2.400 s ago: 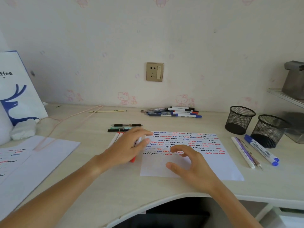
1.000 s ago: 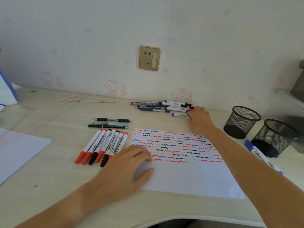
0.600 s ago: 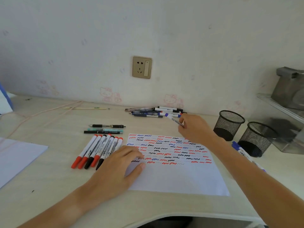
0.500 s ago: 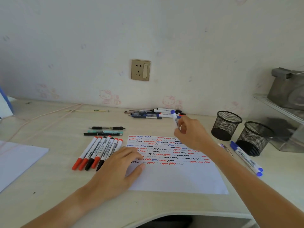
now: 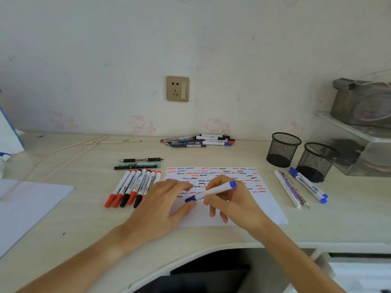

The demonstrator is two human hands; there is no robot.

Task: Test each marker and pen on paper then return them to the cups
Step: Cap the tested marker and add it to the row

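Observation:
My right hand (image 5: 230, 204) grips a white marker with blue ends (image 5: 213, 190) over the white paper (image 5: 266, 208), which carries rows of red, blue and black squiggles. My left hand (image 5: 160, 206) lies on the paper's left edge and pinches the marker's blue cap between fingers and thumb. Two black mesh cups (image 5: 283, 151) (image 5: 317, 161) stand at the right, with nothing visible inside them. Several red and black markers (image 5: 135, 187) lie in a row left of the paper.
A pile of markers and pens (image 5: 201, 141) lies by the wall. Three pens (image 5: 139, 162) sit behind the row. Two blue markers (image 5: 306, 187) and thin pens (image 5: 287, 189) lie beside the cups. A white sheet (image 5: 27, 204) is at left, a clear shelf (image 5: 359, 132) at right.
My right hand picked a blue marker from the pile at the back and brought it down over the paper. My left hand's fingers have closed on its cap.

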